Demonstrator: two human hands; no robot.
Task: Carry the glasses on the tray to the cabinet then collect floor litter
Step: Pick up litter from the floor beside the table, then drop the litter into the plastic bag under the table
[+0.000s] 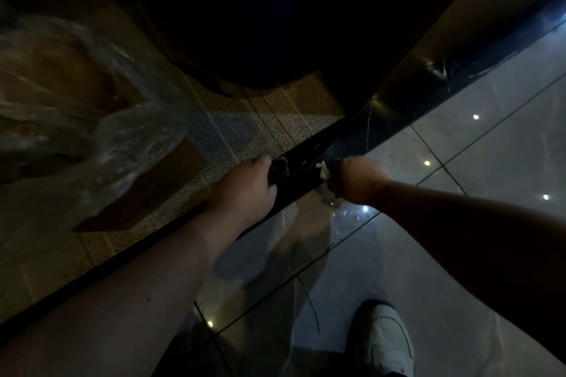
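The view is dark and looks down at the floor. My right hand [355, 180] is closed on a crumpled white piece of litter [323, 172], low over a glossy black border strip [398, 101]. A thin clear film [291, 242] seems to hang below that hand, over the tiles. My left hand [245, 190] reaches to the same strip, thumb and fingers curled around a small dark scrap [279, 171]. The two hands are about a hand's width apart. No glasses, tray or cabinet are in view.
A blurred clear plastic bag [107, 119] fills the left side, close to the camera. A patterned carpet [260, 125] lies beyond the strip, under a dark rounded piece of furniture [260, 40]. Shiny grey tiles [459, 147] lie on the right. My white shoe [386, 340] stands at the bottom.
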